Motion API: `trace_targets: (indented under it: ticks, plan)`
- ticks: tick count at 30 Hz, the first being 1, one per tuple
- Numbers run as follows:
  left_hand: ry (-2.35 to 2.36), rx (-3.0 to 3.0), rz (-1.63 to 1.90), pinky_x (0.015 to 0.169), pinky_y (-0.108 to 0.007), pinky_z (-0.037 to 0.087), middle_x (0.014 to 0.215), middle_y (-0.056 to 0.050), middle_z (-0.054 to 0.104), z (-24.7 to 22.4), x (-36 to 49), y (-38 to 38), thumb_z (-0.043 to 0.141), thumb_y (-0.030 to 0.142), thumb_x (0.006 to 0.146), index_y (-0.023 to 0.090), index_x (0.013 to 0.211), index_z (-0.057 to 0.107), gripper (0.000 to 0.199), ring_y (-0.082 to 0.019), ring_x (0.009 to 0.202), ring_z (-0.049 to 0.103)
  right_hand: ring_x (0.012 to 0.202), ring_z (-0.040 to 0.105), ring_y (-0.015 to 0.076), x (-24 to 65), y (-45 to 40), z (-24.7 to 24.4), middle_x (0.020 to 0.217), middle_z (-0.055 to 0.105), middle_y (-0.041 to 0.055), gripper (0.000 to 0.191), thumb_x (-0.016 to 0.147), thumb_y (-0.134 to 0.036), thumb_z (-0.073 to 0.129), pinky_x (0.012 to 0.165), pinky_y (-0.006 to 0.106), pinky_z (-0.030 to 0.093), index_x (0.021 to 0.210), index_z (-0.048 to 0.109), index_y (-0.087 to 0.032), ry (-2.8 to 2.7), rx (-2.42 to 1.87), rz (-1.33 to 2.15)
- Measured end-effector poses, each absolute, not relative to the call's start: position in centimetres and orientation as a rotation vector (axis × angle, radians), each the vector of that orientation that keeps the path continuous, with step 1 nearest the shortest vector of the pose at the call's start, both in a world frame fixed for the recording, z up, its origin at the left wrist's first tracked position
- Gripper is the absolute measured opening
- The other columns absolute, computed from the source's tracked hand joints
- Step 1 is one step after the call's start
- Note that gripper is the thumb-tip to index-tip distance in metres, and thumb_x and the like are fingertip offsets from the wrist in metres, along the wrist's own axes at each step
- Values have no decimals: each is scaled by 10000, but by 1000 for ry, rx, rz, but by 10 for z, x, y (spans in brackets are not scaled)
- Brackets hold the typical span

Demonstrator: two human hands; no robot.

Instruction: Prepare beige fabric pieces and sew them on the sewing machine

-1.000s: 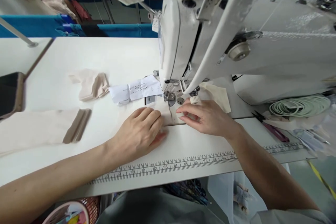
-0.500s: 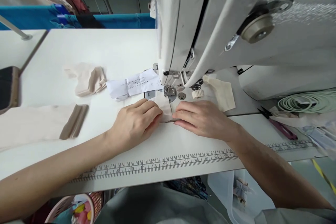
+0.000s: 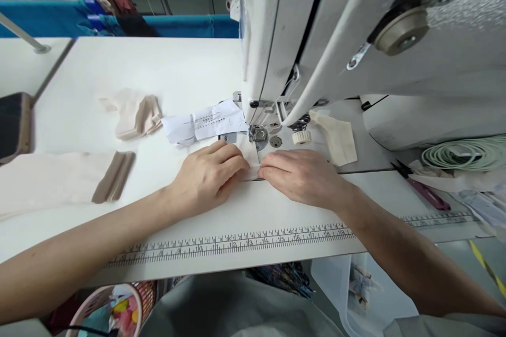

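Observation:
A small pale fabric piece [image 3: 250, 154] lies at the sewing machine's presser foot [image 3: 259, 134]. My left hand [image 3: 213, 172] is closed on its left side, fingers bent and pressed together. From the right, my right hand [image 3: 298, 175] pinches the fabric's near right edge, fingertips close to the left ones. A white paper strip with marks [image 3: 209, 122] lies just left of the foot. Beyond my right hand rests a cream fabric scrap [image 3: 340, 142].
Stacked beige pieces [image 3: 113, 176] and a crumpled beige bundle [image 3: 136, 116] lie left, near a phone [image 3: 13, 126]. Dark-bladed snips [image 3: 425, 189] and a green cord coil [image 3: 466, 152] are right. A ruler strip [image 3: 245, 242] runs along the front edge.
The view has shifted slightly. My fingertips have come a little closer together at the fabric's near edge; both hands keep their hold.

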State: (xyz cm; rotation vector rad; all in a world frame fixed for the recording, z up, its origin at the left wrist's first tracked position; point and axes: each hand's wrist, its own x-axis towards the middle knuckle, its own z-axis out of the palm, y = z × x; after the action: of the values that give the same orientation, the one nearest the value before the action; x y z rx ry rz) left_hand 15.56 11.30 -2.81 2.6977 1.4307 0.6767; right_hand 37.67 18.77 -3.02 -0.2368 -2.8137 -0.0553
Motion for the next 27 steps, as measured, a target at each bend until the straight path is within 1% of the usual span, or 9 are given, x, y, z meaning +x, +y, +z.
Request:
trace_targets:
  ticks: [3, 6, 9, 13, 17, 20, 23, 27]
  plan:
    - [1392, 2725, 653, 678, -341, 496, 890, -81, 655, -28, 158, 112, 506, 154, 868, 141, 924, 660, 165, -216, 775, 555, 764, 589, 144, 377, 189, -32, 932, 663, 47, 281, 1019, -141, 391, 611, 267, 419, 925, 656, -147, -2799, -289, 101]
    - [1418, 2752, 672, 685, -331, 491, 898, -76, 661, -29, 161, 111, 546, 211, 901, 148, 925, 664, 136, -208, 783, 558, 727, 583, 141, 377, 190, -34, 931, 656, 45, 241, 1020, -200, 430, 583, 265, 405, 948, 652, -142, -2741, -365, 251]
    - [1450, 2820, 707, 671, -315, 477, 892, -67, 671, -32, 162, 112, 567, 235, 924, 151, 932, 661, 126, -199, 786, 570, 717, 585, 134, 375, 189, -36, 924, 663, 35, 208, 1010, -195, 454, 568, 255, 384, 948, 647, -147, -2677, -414, 364]
    - [1434, 2959, 735, 625, -308, 437, 873, -43, 685, -34, 162, 111, 573, 187, 927, 158, 938, 657, 89, -191, 768, 590, 727, 594, 134, 378, 189, -33, 927, 665, 31, 198, 1010, -188, 461, 576, 251, 388, 970, 649, -143, -2667, -425, 428]
    - [1402, 3049, 694, 607, -322, 428, 880, -48, 698, -33, 161, 109, 598, 138, 904, 135, 946, 651, 67, -200, 771, 611, 753, 600, 143, 388, 187, -20, 929, 663, 32, 221, 1016, -215, 459, 624, 268, 418, 987, 670, -156, -2789, -367, 374]
    - [1366, 3085, 687, 633, -334, 453, 911, -60, 707, -31, 160, 107, 615, 121, 891, 123, 973, 645, 88, -217, 813, 634, 774, 594, 159, 392, 184, -14, 932, 655, 56, 247, 1009, -178, 429, 635, 283, 427, 1030, 672, -140, -2897, -303, 203]
    - [1335, 3111, 690, 676, -343, 487, 950, -70, 712, -30, 160, 107, 634, 121, 879, 116, 983, 639, 104, -230, 864, 648, 751, 573, 154, 393, 180, -17, 922, 643, 53, 248, 983, -131, 424, 631, 292, 428, 1065, 658, -129, -2910, -222, 73]
    - [1331, 3105, 685, 707, -342, 515, 977, -77, 716, -28, 163, 107, 650, 110, 865, 120, 982, 638, 118, -233, 900, 660, 751, 557, 157, 393, 178, -27, 936, 620, 53, 237, 990, -167, 443, 639, 307, 428, 1116, 639, -124, -2854, -230, 35]
